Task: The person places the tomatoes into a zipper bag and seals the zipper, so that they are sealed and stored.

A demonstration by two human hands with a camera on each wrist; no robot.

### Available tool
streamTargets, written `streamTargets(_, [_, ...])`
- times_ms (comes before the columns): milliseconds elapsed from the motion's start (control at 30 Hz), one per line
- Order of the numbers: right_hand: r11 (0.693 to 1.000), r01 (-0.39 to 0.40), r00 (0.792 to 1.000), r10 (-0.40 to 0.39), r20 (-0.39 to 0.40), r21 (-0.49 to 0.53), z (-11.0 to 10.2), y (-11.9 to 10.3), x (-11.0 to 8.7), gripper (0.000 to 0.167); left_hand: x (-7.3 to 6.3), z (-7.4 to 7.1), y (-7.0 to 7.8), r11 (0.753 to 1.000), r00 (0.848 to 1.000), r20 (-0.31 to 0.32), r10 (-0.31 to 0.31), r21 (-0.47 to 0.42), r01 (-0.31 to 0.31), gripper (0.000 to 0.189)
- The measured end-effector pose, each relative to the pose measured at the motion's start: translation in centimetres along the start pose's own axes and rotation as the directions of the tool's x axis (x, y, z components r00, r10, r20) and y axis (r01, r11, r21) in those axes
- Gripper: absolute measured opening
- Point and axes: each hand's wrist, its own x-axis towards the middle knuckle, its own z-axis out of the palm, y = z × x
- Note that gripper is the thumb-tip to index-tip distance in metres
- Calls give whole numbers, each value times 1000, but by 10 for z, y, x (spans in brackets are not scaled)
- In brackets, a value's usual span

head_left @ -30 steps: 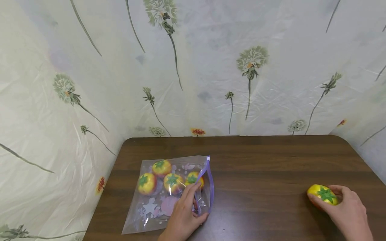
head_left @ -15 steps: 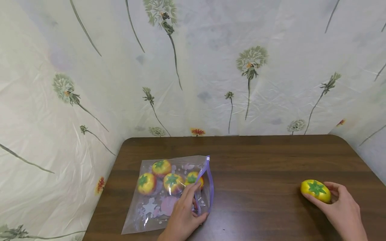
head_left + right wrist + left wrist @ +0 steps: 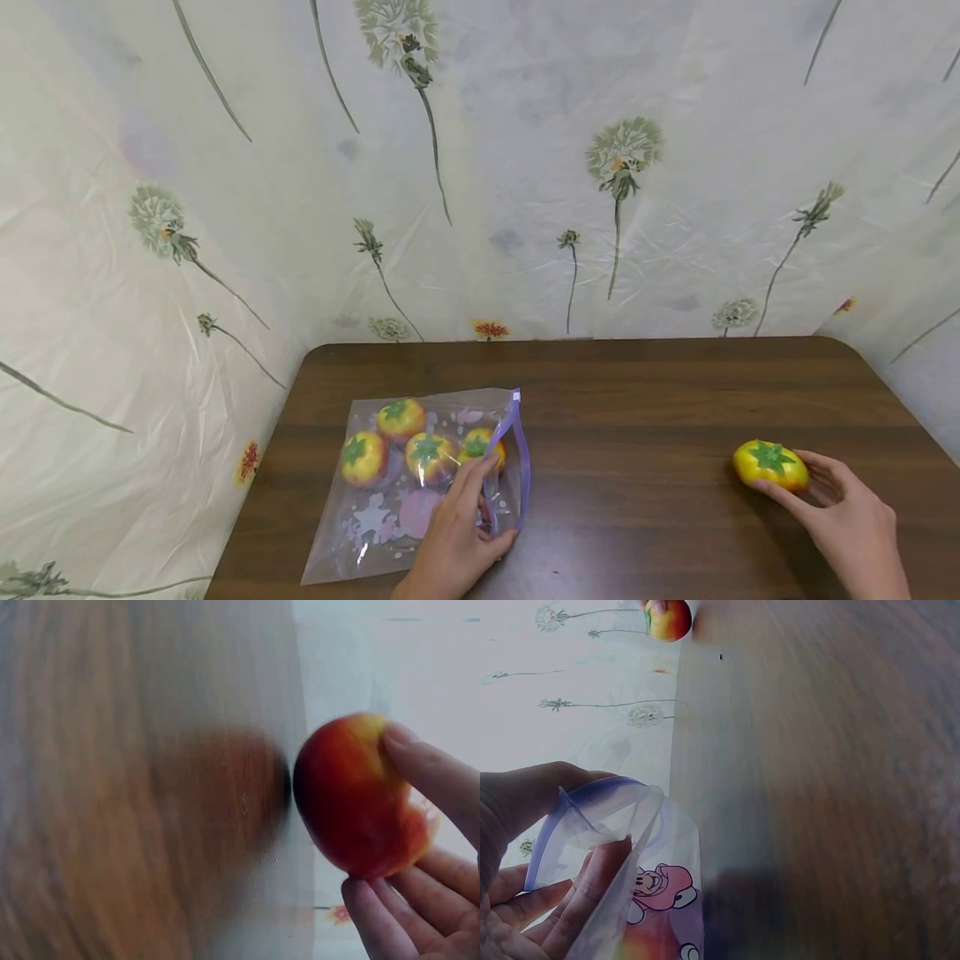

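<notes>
A clear zip bag (image 3: pixel 375 546) with a purple zip edge lies on the left half of the table. My left hand (image 3: pixel 457 533) holds its right-hand mouth; in the left wrist view the thumb lies over the purple rim (image 3: pixel 546 832) and the mouth gapes. Several yellow-red toy fruits with green leaf stars, one of them the toy fruit (image 3: pixel 365 458) at the left, show through the plastic. On the right, my right hand (image 3: pixel 847 512) pinches another such toy fruit (image 3: pixel 771 467) between thumb and fingers. In the right wrist view this toy fruit (image 3: pixel 352 799) hangs close to the tabletop.
The brown wooden table (image 3: pixel 630 417) stretches between my hands. Behind it and at both sides hangs a pale sheet (image 3: pixel 525 167) printed with dandelions, meeting the table's back edge.
My right hand has moved left and slightly towards the back with the toy fruit in its fingers. The left hand and the bag have stayed in place.
</notes>
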Motion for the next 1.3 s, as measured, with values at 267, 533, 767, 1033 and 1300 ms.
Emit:
streamTargets(267, [994, 76, 997, -74, -34, 80, 4, 2, -2, 76, 0, 0, -1, 1000, 1000, -3, 6, 10, -6, 91])
streamTargets(533, [983, 142, 990, -142, -4, 115, 14, -11, -7, 71, -1, 0, -1, 1000, 1000, -2, 13, 2, -13, 91])
streamTargets(767, [945, 285, 956, -291, 20, 161, 34, -39, -11, 64, -1, 0, -1, 1000, 1000, 1, 23, 1, -23, 91])
streamTargets(1033, [870, 432, 889, -456, 53, 237, 63, -77, -16, 63, -1, 1, -2, 1000, 1000, 0, 24, 9, -24, 90])
streamTargets(1300, [815, 488, 835, -540, 104, 314, 89, -104, -24, 65, -1, 0, -2, 1000, 1000, 1, 18, 5, -18, 90])
